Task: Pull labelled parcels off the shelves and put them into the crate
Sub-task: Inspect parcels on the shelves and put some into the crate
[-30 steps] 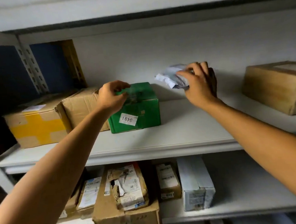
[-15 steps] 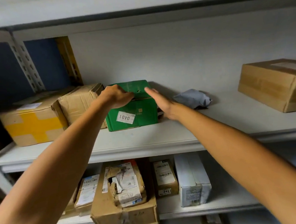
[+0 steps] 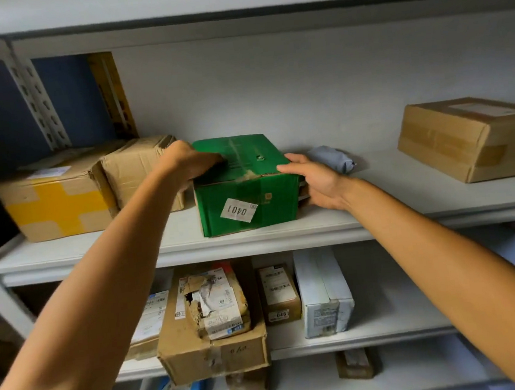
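Reaching up to the white metal shelf (image 3: 285, 233), the person has both hands on a green corrugated box (image 3: 245, 183) whose skewed white sticker (image 3: 238, 210) reads "0401". The left hand (image 3: 188, 163) curls over its taped top-left edge; the right hand (image 3: 313, 180) presses its right side, fingers nearly straight. Beside it lies a soft grey pouch (image 3: 331, 158); a brown carton with yellow tape (image 3: 57, 200) sits left.

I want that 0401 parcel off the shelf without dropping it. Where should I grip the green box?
Grip the green box by its two short sides, one hand each, coming from the front. A brown box crowds its left side; its right side is freer.
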`<state>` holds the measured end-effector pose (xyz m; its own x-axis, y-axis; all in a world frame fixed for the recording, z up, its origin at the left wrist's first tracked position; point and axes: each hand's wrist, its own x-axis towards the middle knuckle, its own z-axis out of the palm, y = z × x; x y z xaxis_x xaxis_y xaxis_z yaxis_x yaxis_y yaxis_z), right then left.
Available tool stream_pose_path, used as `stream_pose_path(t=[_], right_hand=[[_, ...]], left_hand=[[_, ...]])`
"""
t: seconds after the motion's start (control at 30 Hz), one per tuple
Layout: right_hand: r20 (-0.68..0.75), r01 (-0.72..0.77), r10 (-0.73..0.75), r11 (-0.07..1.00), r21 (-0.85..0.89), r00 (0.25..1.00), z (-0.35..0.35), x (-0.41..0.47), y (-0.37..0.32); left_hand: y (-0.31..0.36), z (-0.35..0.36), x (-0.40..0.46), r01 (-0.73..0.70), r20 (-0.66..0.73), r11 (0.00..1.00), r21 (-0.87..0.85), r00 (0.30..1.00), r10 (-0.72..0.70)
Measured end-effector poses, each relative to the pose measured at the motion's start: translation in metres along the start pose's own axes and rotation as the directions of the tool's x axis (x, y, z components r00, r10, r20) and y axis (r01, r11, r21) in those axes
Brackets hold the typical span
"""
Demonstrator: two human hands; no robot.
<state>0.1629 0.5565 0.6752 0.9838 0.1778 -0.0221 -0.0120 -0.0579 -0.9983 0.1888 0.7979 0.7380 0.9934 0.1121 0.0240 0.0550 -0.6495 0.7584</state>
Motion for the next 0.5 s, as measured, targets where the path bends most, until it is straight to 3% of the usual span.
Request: stream_pose_path(t=[0.07,0.17,0.27,0.37,0.5], right_hand=[[0.026,-0.013,0.012,0.999,0.029,1.0,-0.003,-0.017,-0.002],[0.029,0.004,-0.003,1.0,-0.031,1.0,-0.006,-0.031,-0.005],[-0.064,-0.018,0.013,0.998,-0.068,0.998,0.006,-0.042,-0.008],[-0.153,0.061,-0.064,0.998,-0.027,0.986,0.022,-0.048,-0.009],[-0.302,0.222,-0.201,0.974,0.037,0.932,0.031,-0.061,-0.026]], left_hand=[[-0.013,-0.008,-0.011,0.184,0.248,0.972,-0.147,0.958,-0.144],[-0.031,-0.011,-0.02,0.219,0.361,0.955,-0.201,0.923,-0.136],[-0.039,-0.019,-0.036,0.124,0.387,0.95,-0.287,0.922,-0.003],[-0.043,-0.033,-0.049,-0.01,0.418,0.904,-0.427,0.885,0.207],[-0.041,-0.047,-0.064,-0.162,0.311,0.856,-0.491,0.885,0.346]])
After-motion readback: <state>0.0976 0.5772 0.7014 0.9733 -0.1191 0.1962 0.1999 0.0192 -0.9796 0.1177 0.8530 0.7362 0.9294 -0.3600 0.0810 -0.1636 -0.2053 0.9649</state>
